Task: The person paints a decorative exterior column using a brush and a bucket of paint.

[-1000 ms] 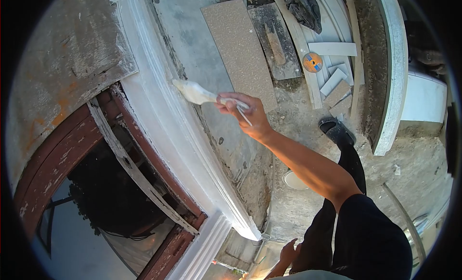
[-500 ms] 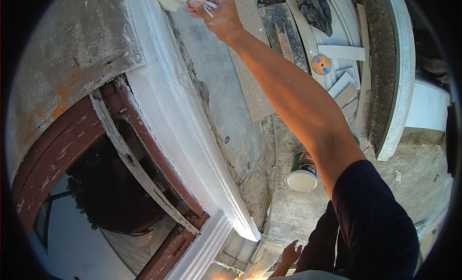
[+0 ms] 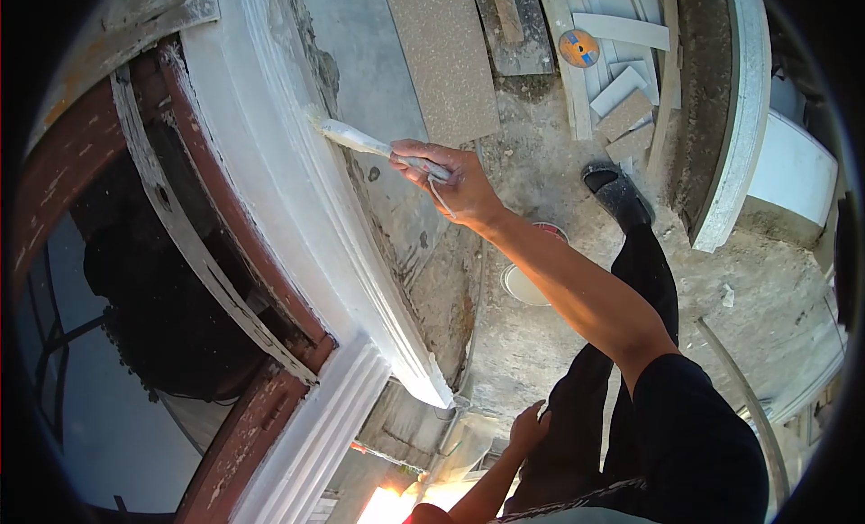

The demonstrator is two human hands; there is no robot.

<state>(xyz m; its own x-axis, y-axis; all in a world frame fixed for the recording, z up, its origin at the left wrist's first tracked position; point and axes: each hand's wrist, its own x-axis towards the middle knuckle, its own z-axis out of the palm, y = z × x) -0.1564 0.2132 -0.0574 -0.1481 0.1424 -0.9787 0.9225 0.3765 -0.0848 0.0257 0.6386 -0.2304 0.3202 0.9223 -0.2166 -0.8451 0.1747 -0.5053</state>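
My right hand (image 3: pixel 450 177) is closed round the handle of a paintbrush (image 3: pixel 356 138) coated in whitish paint. The bristle end touches the outer edge of a white-painted moulding (image 3: pixel 338 218), which runs along a window opening. Near my thigh, at the bottom of the view, hangs my left hand (image 3: pixel 530 428). It holds nothing that I can see, its fingers loosely apart and partly lost against the dark trousers. Below my right forearm stands a paint bucket (image 3: pixel 525 285) with a white lid or rim; the forearm hides part of it.
An old reddish-brown window frame (image 3: pixel 239 443) with peeling paint lies left. Offcuts (image 3: pixel 622 91) and an orange disc (image 3: pixel 578 48) lie on the ground at upper right. A speckled slab (image 3: pixel 441 64) leans or lies beside the wall. My foot (image 3: pixel 620 192) is on the concrete floor.
My right hand has come down along the moulding, closer to my body, with the paintbrush still in it. The view has shifted, and my leg and foot now show.
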